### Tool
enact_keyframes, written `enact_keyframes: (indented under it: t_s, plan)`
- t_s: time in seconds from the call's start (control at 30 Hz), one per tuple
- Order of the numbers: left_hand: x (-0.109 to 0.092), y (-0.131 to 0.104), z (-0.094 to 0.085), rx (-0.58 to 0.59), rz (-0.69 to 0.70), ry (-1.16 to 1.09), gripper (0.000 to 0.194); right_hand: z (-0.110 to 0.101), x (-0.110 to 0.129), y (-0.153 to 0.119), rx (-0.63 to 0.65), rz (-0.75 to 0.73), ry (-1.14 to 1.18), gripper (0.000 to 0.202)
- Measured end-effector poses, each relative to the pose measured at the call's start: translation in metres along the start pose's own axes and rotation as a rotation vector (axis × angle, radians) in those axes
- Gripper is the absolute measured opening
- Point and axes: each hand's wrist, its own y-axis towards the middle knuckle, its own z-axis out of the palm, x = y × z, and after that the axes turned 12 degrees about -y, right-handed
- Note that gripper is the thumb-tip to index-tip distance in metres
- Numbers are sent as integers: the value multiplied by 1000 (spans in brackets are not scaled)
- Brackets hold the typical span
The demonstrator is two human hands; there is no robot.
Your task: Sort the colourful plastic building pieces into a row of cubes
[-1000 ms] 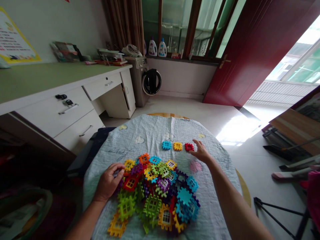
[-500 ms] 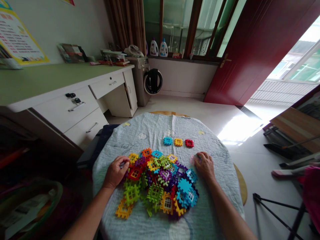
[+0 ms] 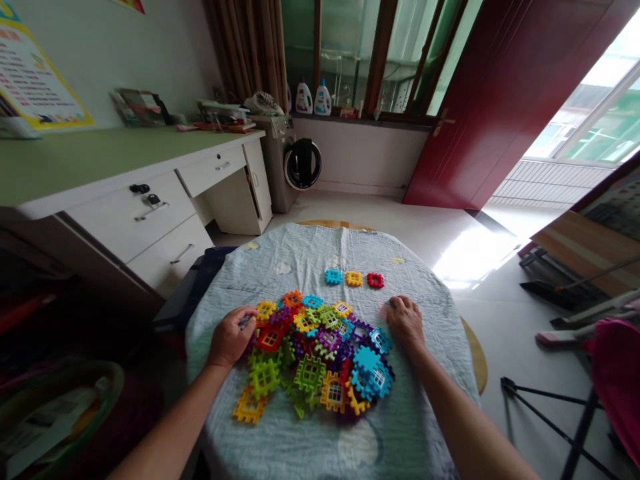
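Note:
A heap of colourful plastic window-shaped building blocks [image 3: 310,372] lies on the cloth in front of me. At the heap's left edge my left hand [image 3: 231,339] rests with its fingers curled closed; a small greyish patch shows by the thumb, too unclear to name. On the cloth to the right of the heap sits my right hand [image 3: 406,320], fingers bent down and closed, their inner side hidden. Beyond the heap, a blue block [image 3: 333,277], a yellow block [image 3: 354,279] and a red block [image 3: 375,280] lie apart in a row.
A pale patterned cloth [image 3: 295,257] covers the round table. Left of it stands a white desk with drawers [image 3: 165,227]. Behind are a washing machine [image 3: 275,160] with its door open and a red door [image 3: 450,107]. Black tripod legs [image 3: 545,400] stand at the right.
The view has shifted slightly, moving the whole scene a little. Both hands keep about the same places, and the heap and the row of three blocks look unchanged.

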Motion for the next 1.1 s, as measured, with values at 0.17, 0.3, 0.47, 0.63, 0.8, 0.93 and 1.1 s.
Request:
enact_keyframes:
  t_s: [0.17,0.3,0.47,0.63,0.8,0.93,1.1]
  plan:
    - [-1,0,0,-23,17,17,26,0,0,-1,8,-14,-20,28]
    - [0,1,1,-36,44,31,23,1,1,-1,4,-24,-42,26]
    - [0,1,1,-21,47,50,20,1,4,-2,6,-14,-96,28]
    - [6,1,3,-22,50,97,20,-2,8,-3,7,-9,-156,28]
    - [14,1,6,-63,84,142,22,-2,9,-3,-11,-13,-162,28]
    - [15,0,8,-56,84,162,22,1,8,-3,-25,-17,-170,27]
    - [14,0,8,-49,85,180,22,2,7,-3,-29,-15,-178,26]
